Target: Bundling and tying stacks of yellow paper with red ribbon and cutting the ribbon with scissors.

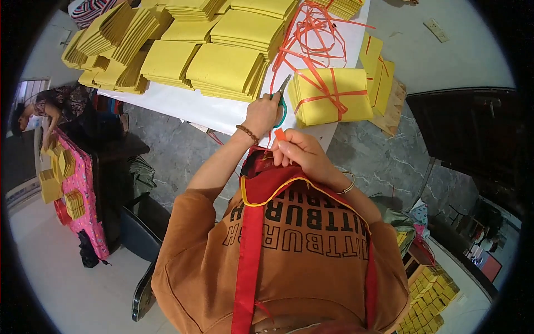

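My left hand [262, 116], with a brown bead bracelet at its wrist, is closed at the teal handles of a pair of scissors [283, 103] by the table's near edge. The dark blades point away from me. In front of my chest, my right hand [303, 153] pinches a short piece of flat orange-red ribbon [280, 134]. Just beyond it lies a bundle of yellow paper [311, 100], tied crosswise with the same ribbon and knotted on top. A strand runs down past my left hand.
Stacks of folded yellow paper [225, 69] cover the left of the white table [167, 106]. A loose heap of ribbon [320, 33] lies at the back right. Yellow sheets rest on a wooden board [392, 119]. Far left, another person [69, 108] works at a pink-covered table [83, 195].
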### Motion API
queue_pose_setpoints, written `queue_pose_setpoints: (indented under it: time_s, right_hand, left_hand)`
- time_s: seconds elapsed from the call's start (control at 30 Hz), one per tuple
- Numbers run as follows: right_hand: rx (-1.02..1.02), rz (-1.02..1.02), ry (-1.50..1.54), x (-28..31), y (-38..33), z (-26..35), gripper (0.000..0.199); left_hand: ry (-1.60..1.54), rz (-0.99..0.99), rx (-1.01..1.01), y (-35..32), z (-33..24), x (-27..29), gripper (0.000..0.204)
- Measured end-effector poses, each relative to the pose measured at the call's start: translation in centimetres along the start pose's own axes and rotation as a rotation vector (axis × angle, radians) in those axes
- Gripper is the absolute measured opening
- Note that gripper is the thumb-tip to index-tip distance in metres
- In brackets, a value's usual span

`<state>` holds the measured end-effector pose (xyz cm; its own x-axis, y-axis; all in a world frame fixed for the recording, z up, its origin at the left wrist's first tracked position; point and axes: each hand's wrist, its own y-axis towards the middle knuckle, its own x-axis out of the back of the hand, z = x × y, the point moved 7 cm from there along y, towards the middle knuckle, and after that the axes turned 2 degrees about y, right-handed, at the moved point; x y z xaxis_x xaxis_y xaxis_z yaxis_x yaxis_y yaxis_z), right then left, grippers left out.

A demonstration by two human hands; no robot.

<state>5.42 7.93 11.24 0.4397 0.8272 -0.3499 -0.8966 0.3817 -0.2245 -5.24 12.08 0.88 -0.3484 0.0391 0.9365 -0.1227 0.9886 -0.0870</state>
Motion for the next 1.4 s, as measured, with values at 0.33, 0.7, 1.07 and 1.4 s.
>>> queue_pose_setpoints:
  time_s: [0.33, 0.7, 1.07, 1.4]
  right_hand:
    - [0.361, -0.315, 0.197, 5.2, 2.0, 2.6, 0.020]
    - [0.523, -0.851, -0.478, 15.8, -3.1, 7.1, 0.025]
    - [0.452, -1.088, -0.400, 21.1, -7.1, 2.8, 0.029]
    - [0.361, -0.733, 0.115, 25.7, -2.9, -5.7, 0.052]
  left_hand:
    - [-1.367, 0.273, -0.214, -5.0, -2.7, 7.3, 0.038]
    - [0.138, -0.132, -0.231, 3.2, -0.3, 6.0, 0.012]
    - [0.180, -0.048, -0.376, 7.5, -1.6, 2.5, 0.018]
    - [-0.850, -0.217, -0.093, 2.0, -3.4, 0.6, 0.062]
